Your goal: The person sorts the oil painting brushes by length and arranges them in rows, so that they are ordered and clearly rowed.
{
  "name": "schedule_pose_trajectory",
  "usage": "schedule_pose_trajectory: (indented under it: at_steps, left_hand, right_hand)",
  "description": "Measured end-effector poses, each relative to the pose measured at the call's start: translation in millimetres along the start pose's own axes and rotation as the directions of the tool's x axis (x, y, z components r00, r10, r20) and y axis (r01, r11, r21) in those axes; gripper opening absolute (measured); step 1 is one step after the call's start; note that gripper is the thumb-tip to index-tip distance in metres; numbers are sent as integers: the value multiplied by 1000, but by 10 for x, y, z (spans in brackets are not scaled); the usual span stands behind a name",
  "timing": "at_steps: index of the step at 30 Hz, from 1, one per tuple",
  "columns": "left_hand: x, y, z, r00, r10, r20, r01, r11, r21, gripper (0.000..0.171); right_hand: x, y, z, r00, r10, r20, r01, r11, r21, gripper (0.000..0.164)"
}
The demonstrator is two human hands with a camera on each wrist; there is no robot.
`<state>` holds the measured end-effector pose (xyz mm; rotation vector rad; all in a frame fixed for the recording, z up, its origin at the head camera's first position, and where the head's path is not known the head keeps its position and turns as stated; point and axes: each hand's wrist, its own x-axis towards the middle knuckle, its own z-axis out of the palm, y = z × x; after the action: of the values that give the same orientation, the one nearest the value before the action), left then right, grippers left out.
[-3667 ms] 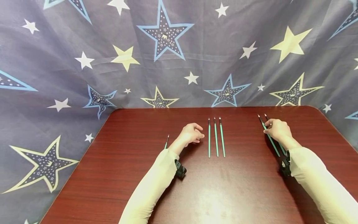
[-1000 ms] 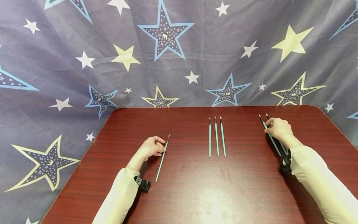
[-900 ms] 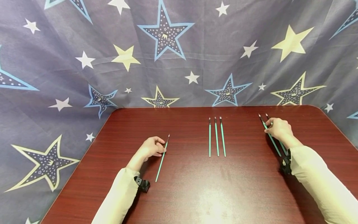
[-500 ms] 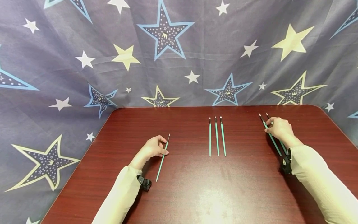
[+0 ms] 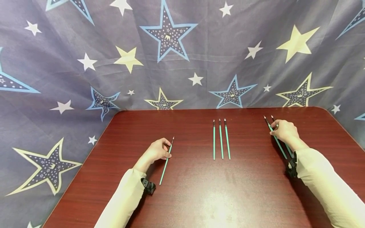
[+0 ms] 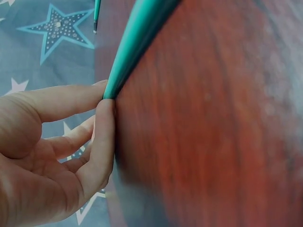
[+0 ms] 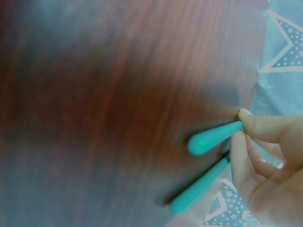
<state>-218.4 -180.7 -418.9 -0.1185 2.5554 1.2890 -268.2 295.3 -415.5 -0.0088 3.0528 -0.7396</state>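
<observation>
At the left of the table, my left hand pinches a thin paintbrush with a teal handle and dark ferrule. The left wrist view shows its handle between thumb and fingertips. Far to the right, my right hand holds another teal paintbrush between thumb and finger, its handle end pointing toward the person. Beside it a second paintbrush lies by the fingers, partly hidden by the hand in the head view. Between the hands, three matching paintbrushes lie side by side, bristles away from the person.
All of this is on a reddish-brown wooden table with a glare patch near the front. A grey curtain with star prints hangs along the back and left edges. Each wrist carries a small black camera.
My left hand has moved left from beside the three paintbrushes to the lone one and taken hold of it. That paintbrush has shifted slightly rightward. My right hand stays in place.
</observation>
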Motion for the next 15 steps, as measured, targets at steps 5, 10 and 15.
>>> schedule_pose_trajectory:
  at_steps: [5,10,15]
  left_hand:
    - [4,-4,-29,1000,-4,29,5,1000,-31,43]
    - [13,8,-77,995,-25,93,33,995,-89,41]
    - [45,4,-81,992,-19,125,35,992,-124,40]
  right_hand:
    - [-6,-1,1,1000,9,6,-9,1000,5,27]
    - [-1,-1,8,1000,4,-4,-4,1000,6,26]
    - [2,-9,17,1000,-6,-15,6,1000,4,26]
